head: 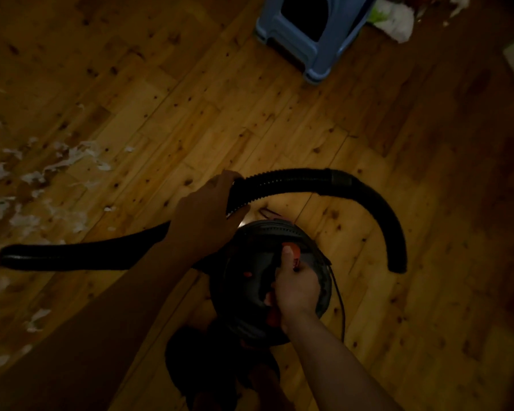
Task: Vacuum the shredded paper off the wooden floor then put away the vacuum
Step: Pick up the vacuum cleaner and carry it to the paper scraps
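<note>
Both grips closed: left grip round hose; right grip round handle of vacuum; shredded paper strewn on floor.

We see a honey-brown plank wooden floor speckled with dark knots. At nine o'clock, white shredded paper scraps. Near six o'clock, the round black plastic canister vacuum carries orange-red accents; its black ribbed hose matches. At twelve o'clock, a pale blue plastic stool; at one o'clock, a white-and-green plastic bag.
</note>
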`<state>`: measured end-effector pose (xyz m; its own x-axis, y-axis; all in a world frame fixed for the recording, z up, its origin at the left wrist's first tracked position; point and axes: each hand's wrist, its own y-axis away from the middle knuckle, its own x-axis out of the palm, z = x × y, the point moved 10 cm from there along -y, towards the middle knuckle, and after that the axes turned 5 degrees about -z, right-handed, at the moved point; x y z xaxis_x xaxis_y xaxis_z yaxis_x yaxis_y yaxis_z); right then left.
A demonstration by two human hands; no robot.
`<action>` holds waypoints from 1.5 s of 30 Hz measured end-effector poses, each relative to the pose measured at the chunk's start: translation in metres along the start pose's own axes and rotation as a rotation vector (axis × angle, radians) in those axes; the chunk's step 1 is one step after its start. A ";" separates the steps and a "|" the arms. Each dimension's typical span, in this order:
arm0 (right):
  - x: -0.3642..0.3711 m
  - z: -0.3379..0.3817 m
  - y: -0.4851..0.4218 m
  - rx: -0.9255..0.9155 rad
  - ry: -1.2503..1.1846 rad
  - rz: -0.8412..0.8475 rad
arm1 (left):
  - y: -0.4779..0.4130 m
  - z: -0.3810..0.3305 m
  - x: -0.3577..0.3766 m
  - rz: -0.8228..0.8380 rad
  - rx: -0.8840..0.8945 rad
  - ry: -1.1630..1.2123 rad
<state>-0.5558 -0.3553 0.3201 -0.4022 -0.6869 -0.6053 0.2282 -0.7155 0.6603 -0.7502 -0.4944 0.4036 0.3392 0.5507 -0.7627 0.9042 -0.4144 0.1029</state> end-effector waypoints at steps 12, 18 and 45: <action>0.007 0.005 -0.005 -0.087 0.090 0.044 | 0.014 -0.010 -0.029 -0.052 0.096 -0.080; -0.041 0.027 -0.002 -0.124 0.054 -0.049 | 0.010 -0.005 -0.090 -0.170 -0.105 -0.013; -0.059 -0.023 0.002 -0.488 0.273 0.124 | 0.068 0.053 0.005 0.215 -0.485 -0.071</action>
<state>-0.5112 -0.3197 0.3470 -0.1175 -0.7311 -0.6720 0.6684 -0.5587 0.4910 -0.7009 -0.5583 0.3731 0.5268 0.4329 -0.7315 0.8381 -0.1207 0.5321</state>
